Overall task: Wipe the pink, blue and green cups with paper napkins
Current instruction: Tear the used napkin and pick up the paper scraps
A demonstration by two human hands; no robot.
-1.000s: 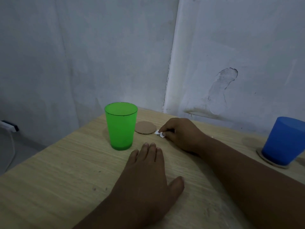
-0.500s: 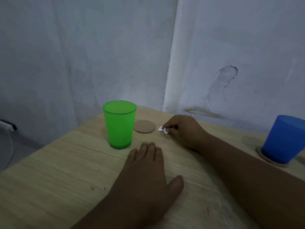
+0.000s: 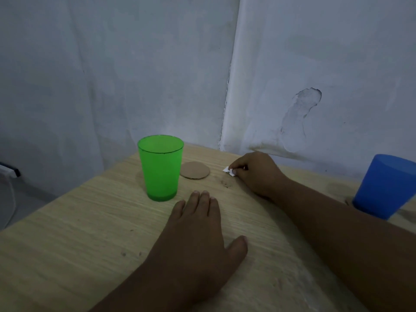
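The left hand (image 3: 198, 235) lies flat and open, palm down on the table (image 3: 67, 244), at 5 o'clock from the upright green cup (image 3: 160, 168). The right hand (image 3: 258, 172) pinches a small white napkin scrap (image 3: 228, 171) at the cup's 3 o'clock. The blue cup (image 3: 382, 185) stands inverted far right.

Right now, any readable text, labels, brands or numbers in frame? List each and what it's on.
None readable.
green cup: plain, no print.
blue cup: plain, no print.
round cardboard coaster: blank.
white paper scrap pinched in the right hand: too small to tell.
Table and wall: no signs.
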